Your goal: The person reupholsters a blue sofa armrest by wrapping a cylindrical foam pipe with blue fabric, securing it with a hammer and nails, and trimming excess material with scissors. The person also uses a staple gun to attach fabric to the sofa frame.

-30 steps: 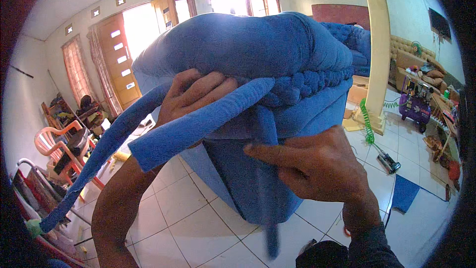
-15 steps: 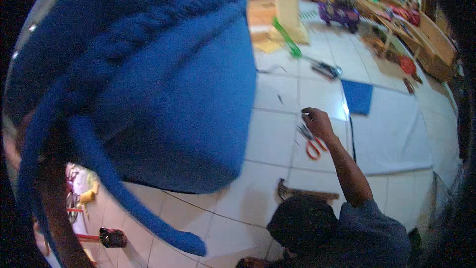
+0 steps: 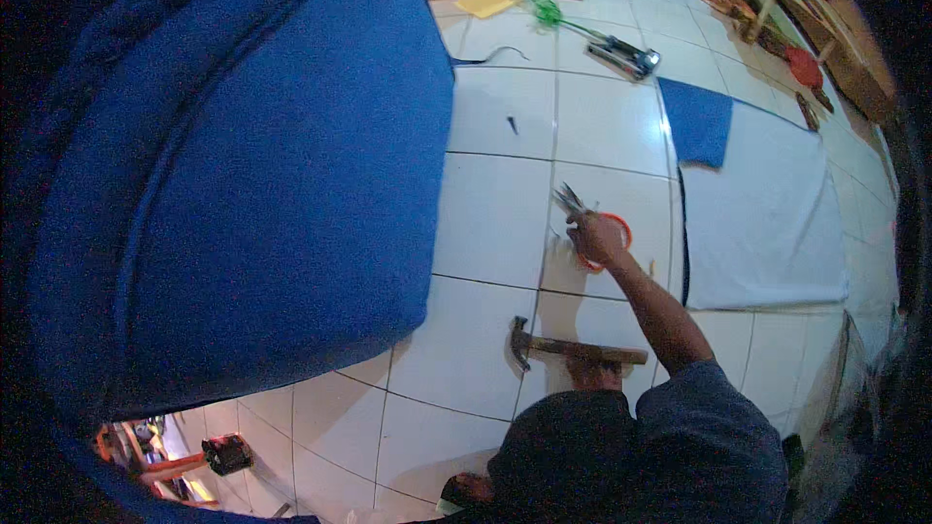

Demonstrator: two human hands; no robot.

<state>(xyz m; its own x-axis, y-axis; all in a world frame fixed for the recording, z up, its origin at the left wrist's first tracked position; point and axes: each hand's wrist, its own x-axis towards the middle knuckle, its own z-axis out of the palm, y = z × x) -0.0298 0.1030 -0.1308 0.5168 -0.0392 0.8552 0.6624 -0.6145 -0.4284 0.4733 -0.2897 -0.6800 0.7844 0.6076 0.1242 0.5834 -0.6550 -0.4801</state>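
My right hand (image 3: 597, 236) is closed on a pair of scissors (image 3: 571, 200) with orange handles, over the white tiled floor. The blades point away and to the left; whether they are lifted off the tiles I cannot tell. Just nearer, a claw hammer (image 3: 573, 347) with a wooden handle lies crosswise beside my foot. A large piece covered in blue fabric (image 3: 301, 155) fills the left side, standing close by. My left hand is out of view.
To the right, a blue cloth piece (image 3: 701, 121) overlaps a white sheet (image 3: 767, 213). Farther off lie a metal staple gun (image 3: 626, 56), green netting (image 3: 539, 2) and a small dark piece (image 3: 513, 124). A black-headed mallet (image 3: 228, 454) stands at lower left.
My right hand has come down onto the scissors and closed around them. The view has shifted, so the blue piece looks different: its hanging fabric strip no longer shows in front.
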